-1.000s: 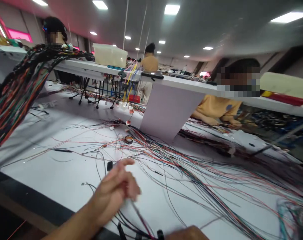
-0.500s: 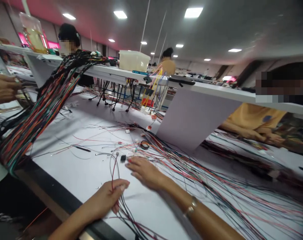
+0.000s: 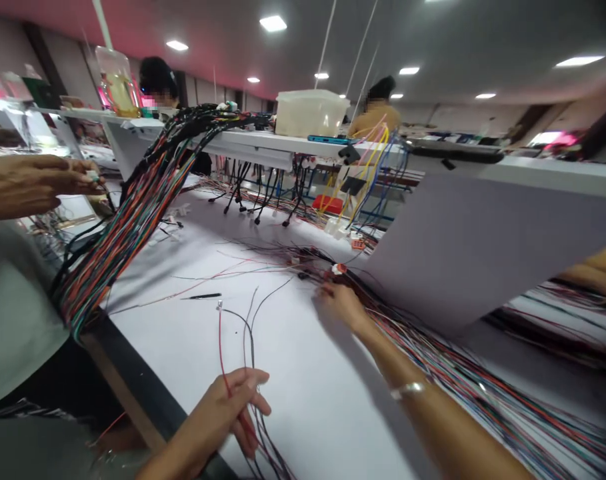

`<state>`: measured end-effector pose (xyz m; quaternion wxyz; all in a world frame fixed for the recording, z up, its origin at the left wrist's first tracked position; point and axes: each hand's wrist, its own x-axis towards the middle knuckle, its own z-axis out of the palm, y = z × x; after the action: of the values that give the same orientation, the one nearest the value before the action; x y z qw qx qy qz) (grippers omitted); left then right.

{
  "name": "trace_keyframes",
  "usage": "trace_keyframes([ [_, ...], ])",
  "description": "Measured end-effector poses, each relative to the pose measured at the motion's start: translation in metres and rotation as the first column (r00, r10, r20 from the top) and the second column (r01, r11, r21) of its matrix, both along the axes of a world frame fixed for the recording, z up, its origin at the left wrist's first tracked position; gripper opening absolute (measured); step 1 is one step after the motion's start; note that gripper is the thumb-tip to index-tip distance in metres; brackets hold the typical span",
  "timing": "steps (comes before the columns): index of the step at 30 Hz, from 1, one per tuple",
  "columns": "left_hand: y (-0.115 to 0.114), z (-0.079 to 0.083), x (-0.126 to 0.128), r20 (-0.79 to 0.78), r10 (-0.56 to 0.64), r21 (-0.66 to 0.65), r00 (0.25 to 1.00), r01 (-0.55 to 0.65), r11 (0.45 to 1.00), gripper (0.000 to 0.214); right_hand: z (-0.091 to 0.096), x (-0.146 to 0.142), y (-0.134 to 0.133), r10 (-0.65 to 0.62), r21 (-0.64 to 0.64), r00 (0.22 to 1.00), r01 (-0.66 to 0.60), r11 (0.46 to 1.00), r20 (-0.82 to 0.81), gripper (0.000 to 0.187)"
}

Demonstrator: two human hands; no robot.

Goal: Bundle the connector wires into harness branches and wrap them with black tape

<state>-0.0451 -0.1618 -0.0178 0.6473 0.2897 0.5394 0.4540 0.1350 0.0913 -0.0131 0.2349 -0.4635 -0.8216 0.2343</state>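
My left hand (image 3: 229, 405): fingers clamped on electrical wires (image 3: 221, 347). Right hand (image 3: 343, 303), one o'clock from it: can't tell finger grip.

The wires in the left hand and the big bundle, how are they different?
The held wires are few; the big bundle has many. The held wires look red and dark; the big bundle adds orange and green. The held wires sit in the left hand; the big bundle drapes off the shelf. Both contain thin wires.

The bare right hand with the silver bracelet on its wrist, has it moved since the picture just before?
Yes. The right hand has moved farther across the flat white table, closer to the fixed flat grey panel.
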Motion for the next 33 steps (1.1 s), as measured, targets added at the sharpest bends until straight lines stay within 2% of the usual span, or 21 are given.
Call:
trace_keyframes([
  [3, 0.000, -0.004, 0.003, 0.006, 0.010, 0.016, 1.000, -0.010, 1.000, 0.058, 0.006, -0.009, -0.049, 0.121, -0.016, 0.992, -0.120, 0.993, 0.043, 0.025],
  [6, -0.002, -0.010, 0.006, 0.034, 0.076, 0.065, 0.997, -0.078, 0.995, 0.056, 0.008, -0.029, -0.093, 0.293, -0.084, 0.954, -0.287, 0.954, 0.067, 0.030],
  [8, -0.004, -0.015, 0.007, 0.066, 0.157, 0.124, 0.985, -0.164, 0.979, 0.053, 0.007, -0.047, -0.113, 0.336, -0.117, 0.938, -0.326, 0.938, 0.086, 0.037],
  [10, -0.007, -0.020, 0.008, 0.106, 0.221, 0.188, 0.970, -0.238, 0.953, 0.051, 0.006, -0.065, -0.125, 0.311, -0.131, 0.944, -0.297, 0.946, 0.113, 0.039],
  [14, -0.007, -0.029, 0.006, 0.160, 0.242, 0.230, 0.957, -0.274, 0.934, 0.053, 0.000, -0.092, -0.134, 0.203, -0.126, 0.969, -0.186, 0.974, 0.141, 0.023],
  [16, -0.005, -0.033, 0.004, 0.163, 0.227, 0.230, 0.960, -0.261, 0.938, 0.055, 0.000, -0.097, -0.134, 0.192, -0.121, 0.974, -0.177, 0.977, 0.124, 0.025],
  [17, -0.004, -0.036, 0.003, 0.163, 0.219, 0.233, 0.962, -0.253, 0.939, 0.057, 0.002, -0.097, -0.133, 0.187, -0.126, 0.980, -0.177, 0.976, 0.073, 0.029],
  [19, -0.002, -0.040, 0.000, 0.165, 0.218, 0.245, 0.962, -0.254, 0.936, 0.062, 0.010, -0.094, -0.131, 0.146, -0.207, 0.977, -0.177, 0.962, -0.154, 0.036],
  [20, -0.001, -0.041, -0.002, 0.164, 0.227, 0.251, 0.960, -0.263, 0.932, 0.064, 0.015, -0.092, -0.131, 0.107, -0.296, 0.946, -0.201, 0.934, -0.306, 0.038],
  [22, 0.001, -0.044, -0.003, 0.158, 0.246, 0.265, 0.956, -0.281, 0.923, 0.067, 0.027, -0.085, -0.133, -0.026, -0.486, 0.827, -0.304, 0.819, -0.561, 0.040],
  [23, 0.001, -0.045, -0.003, 0.151, 0.260, 0.266, 0.954, -0.293, 0.919, 0.068, 0.032, -0.081, -0.135, -0.086, -0.541, 0.775, -0.351, 0.764, -0.626, 0.041],
  [24, 0.001, -0.046, -0.002, 0.144, 0.284, 0.257, 0.948, -0.313, 0.914, 0.070, 0.037, -0.078, -0.137, -0.128, -0.564, 0.738, -0.379, 0.734, -0.663, 0.040],
  [26, 0.001, -0.048, 0.001, 0.133, 0.357, 0.205, 0.925, -0.378, 0.903, 0.072, 0.045, -0.073, -0.141, -0.150, -0.554, 0.706, -0.387, 0.737, -0.692, 0.038],
  [29, 0.001, -0.047, 0.006, 0.117, 0.455, 0.124, 0.883, -0.467, 0.875, 0.072, 0.048, -0.069, -0.145, -0.120, -0.544, 0.722, -0.391, 0.742, -0.682, 0.035],
  [33, 0.000, -0.037, 0.004, 0.157, 0.421, 0.152, 0.893, -0.443, 0.883, 0.071, 0.045, -0.069, -0.146, -0.081, -0.595, 0.760, -0.433, 0.677, -0.645, 0.037],
])
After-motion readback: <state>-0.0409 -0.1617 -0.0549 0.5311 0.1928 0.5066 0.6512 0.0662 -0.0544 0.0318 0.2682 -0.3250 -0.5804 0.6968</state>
